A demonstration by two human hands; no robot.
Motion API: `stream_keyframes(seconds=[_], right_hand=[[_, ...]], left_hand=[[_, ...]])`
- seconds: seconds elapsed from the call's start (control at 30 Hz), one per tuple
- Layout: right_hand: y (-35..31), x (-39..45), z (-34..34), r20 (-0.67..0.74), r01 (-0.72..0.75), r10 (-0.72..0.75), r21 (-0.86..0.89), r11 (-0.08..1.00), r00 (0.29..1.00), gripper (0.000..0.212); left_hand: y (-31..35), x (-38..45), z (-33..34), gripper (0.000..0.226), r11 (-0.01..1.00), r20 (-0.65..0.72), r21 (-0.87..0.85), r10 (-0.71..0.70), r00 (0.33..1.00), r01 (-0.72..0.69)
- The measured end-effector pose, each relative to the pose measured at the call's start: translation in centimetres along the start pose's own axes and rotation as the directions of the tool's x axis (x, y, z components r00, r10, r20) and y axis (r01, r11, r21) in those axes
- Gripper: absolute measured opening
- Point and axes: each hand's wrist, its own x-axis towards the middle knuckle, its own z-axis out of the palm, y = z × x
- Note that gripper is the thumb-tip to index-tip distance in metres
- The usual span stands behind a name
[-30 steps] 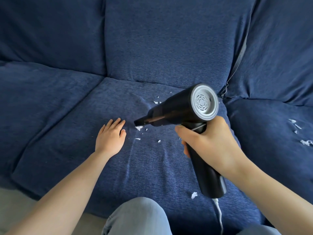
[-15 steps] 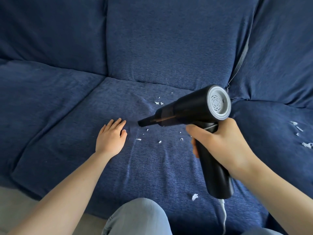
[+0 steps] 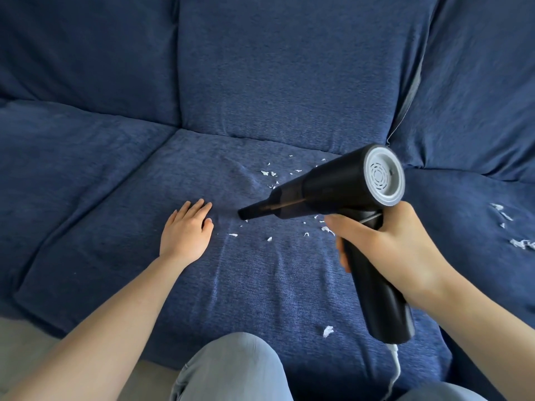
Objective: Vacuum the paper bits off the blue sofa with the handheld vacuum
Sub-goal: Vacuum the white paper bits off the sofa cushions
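Vacuum [image 3: 324, 192] handle under right hand [image 3: 388, 250], cord [image 3: 395, 369] cropped

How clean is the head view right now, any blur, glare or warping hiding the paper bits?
Head view: sharp, evenly lit, no glare; paper bits stand out white on the sofa. Wide-angle warping bends the cushion seams at the edges. The vacuum in the right hand hides some fabric; the left hand casts a faint shadow.
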Motion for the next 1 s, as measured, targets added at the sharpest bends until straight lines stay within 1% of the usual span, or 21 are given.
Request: stream_keyframes(seconds=[0.1, 0.33, 0.5, 0.6, 0.77, 0.87, 1.0], right_hand=[[-0.1, -0.7, -0.1, 0.059, 0.016, -0.016, -0.003, 1.000, 0.998, 0.034], [-0.7, -1.6, -0.2, 0.100, 0.011, -0.020, 0.083, 0.996, 0.995, 0.029], [-0.8, -1.7, 0.1, 0.144, 0.009, -0.019, 0.068, 0.998, 0.989, 0.030], [-0.9, -1.7, -0.4, 0.124, 0.006, -0.010, 0.029, 1.000, 0.992, 0.033], [-0.7, -1.7, -1.3, 0.000, 0.038, -0.038, -0.161, 0.986, 0.999, 0.035], [-0.5, -1.8, -1.5, -0.026, 0.032, -0.037, -0.173, 0.984, 0.999, 0.035], [-0.6, -2.6, -1.7, -0.005, 0.061, -0.063, -0.161, 0.985, 0.998, 0.037]], left_hand=[[0.0, 0.0, 0.0, 0.049, 1.000, 0.022, 0.001, -0.006, 1.000, 0.006], [0.2, 0.2, -0.1, 0.050, 0.999, 0.053, 0.029, -0.022, 0.998, 0.020], [0.1, 0.1, 0.0, 0.049, 1.000, 0.051, -0.001, -0.026, 0.998, 0.027], [0.1, 0.1, 0.0, 0.049, 1.000, 0.056, 0.000, -0.028, 0.998, 0.028], [0.1, -0.1, -0.1, 0.048, 1.000, 0.031, 0.001, -0.020, 0.999, 0.020], [0.2, -0.1, -0.1, 0.048, 1.000, 0.030, 0.006, -0.016, 0.999, 0.016], [0.3, -0.1, -0.2, 0.048, 1.000, 0.043, 0.010, -0.017, 0.999, 0.017]])
